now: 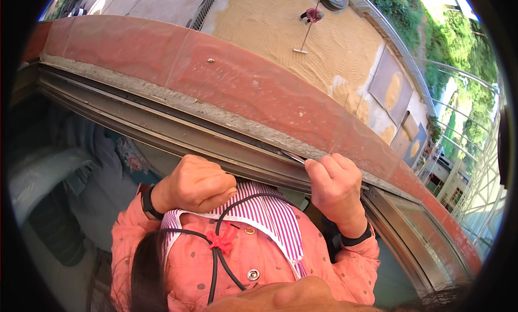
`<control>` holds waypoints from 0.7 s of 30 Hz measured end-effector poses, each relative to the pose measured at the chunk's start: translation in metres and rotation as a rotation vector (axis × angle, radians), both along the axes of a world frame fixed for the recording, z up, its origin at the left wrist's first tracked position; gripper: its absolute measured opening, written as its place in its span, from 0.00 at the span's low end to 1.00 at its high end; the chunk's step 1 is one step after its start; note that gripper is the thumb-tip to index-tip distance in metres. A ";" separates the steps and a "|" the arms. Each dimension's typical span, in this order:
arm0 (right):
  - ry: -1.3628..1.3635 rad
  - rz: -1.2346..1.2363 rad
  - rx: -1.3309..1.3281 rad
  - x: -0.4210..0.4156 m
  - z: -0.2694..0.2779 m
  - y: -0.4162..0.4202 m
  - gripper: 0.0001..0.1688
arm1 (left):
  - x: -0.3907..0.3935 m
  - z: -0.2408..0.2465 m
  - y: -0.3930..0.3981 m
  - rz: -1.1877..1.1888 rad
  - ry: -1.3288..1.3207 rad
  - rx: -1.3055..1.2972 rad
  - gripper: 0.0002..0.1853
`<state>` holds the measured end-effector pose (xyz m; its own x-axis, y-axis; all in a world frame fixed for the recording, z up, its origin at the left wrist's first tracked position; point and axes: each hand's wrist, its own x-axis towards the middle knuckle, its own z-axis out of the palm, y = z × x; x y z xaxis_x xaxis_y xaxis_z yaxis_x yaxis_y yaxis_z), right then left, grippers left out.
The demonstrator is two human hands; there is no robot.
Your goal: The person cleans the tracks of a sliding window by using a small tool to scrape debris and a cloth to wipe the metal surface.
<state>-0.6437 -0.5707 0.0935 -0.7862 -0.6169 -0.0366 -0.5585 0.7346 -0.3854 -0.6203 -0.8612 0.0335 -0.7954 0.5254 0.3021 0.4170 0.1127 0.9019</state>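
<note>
My right hand (335,190) grips a thin, shiny metal tool (293,156). Its handle is hidden in the fist, so its exact kind cannot be told. The tool's tip reaches into the outer groove of the metal sliding-window track (170,127), where dark dirt shows. My left hand (198,185) is closed in a fist at the track's inner edge, in front of a purple-and-white striped cloth or collar (259,204). Nothing shows between its fingers. Dark bands circle both wrists.
Outside the track runs a red tiled ledge (243,77) with a rough cement strip. A sliding glass pane (425,231) stands at the right. Far below, a person (313,15) holds a long-handled rake (300,51) on spread grain (275,28). Bedding-like fabric (135,162) lies indoors at left.
</note>
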 end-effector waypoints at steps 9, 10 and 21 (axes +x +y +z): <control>0.024 0.069 0.033 -0.011 0.000 -0.032 0.11 | 0.001 -0.001 0.000 0.021 0.008 0.032 0.06; 0.025 0.070 0.042 -0.011 0.001 -0.035 0.10 | 0.001 -0.001 0.000 0.021 0.009 0.035 0.06; 0.020 0.252 0.060 -0.033 -0.006 -0.059 0.05 | 0.007 -0.009 0.002 0.044 0.053 0.067 0.07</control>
